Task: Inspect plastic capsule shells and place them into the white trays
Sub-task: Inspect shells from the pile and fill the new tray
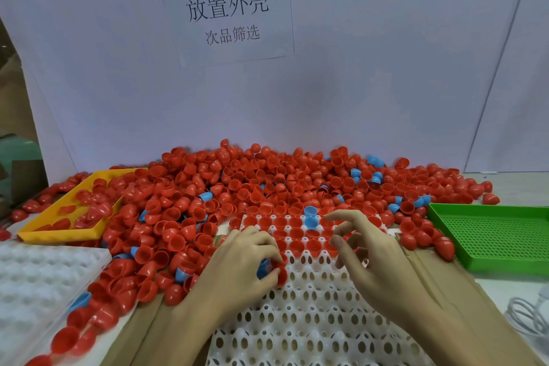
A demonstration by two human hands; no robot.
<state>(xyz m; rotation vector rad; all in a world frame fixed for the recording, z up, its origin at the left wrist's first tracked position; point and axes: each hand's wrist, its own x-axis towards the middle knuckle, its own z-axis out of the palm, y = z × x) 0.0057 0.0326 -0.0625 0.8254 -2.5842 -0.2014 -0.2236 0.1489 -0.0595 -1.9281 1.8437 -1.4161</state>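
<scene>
A big heap of red capsule shells [252,181], with a few blue ones mixed in, covers the back of the table. In front of it lies a white tray [312,306] with rows of holes; its far rows hold red shells and one blue shell [311,221]. My left hand [243,264] hovers over the tray's left side and pinches a red shell [279,272], with a blue shell showing under its fingers. My right hand [368,252] hangs over the tray's right part with loosely bent fingers and holds nothing.
A yellow tray [59,234] with some red shells stands at the left. A green perforated tray [499,234] stands at the right. A second white tray [35,282] lies at the near left. White cable [528,318] lies near right. A white wall with a paper sign is behind.
</scene>
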